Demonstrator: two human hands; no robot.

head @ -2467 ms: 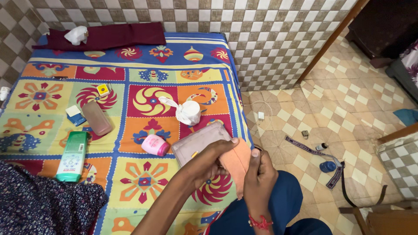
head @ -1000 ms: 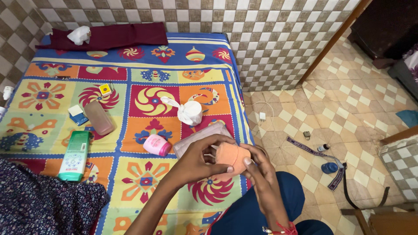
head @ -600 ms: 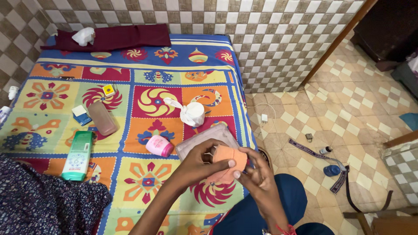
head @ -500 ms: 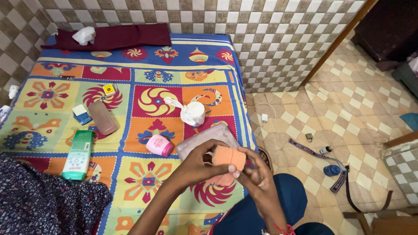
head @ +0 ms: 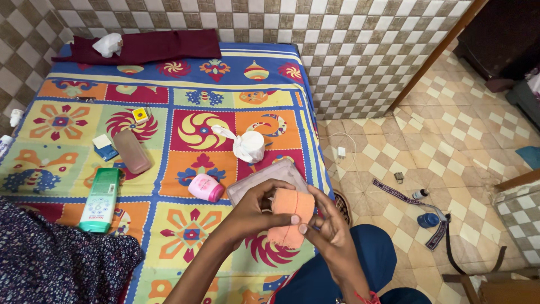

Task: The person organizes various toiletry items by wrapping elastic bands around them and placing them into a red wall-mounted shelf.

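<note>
Since a moment ago you've rolled the orange cloth (head: 291, 217) tighter. Both hands, left (head: 253, 211) and right (head: 326, 228), close their grip on it just before the grey case (head: 256, 180). Left of the case: pink jar (head: 203, 187), then a green bottle (head: 100, 200), probably shampoo.

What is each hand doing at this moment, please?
Left hand: closed on the orange bandage roll, thumb on its front.
Right hand: fingers closed on the same roll from the other side.
</note>
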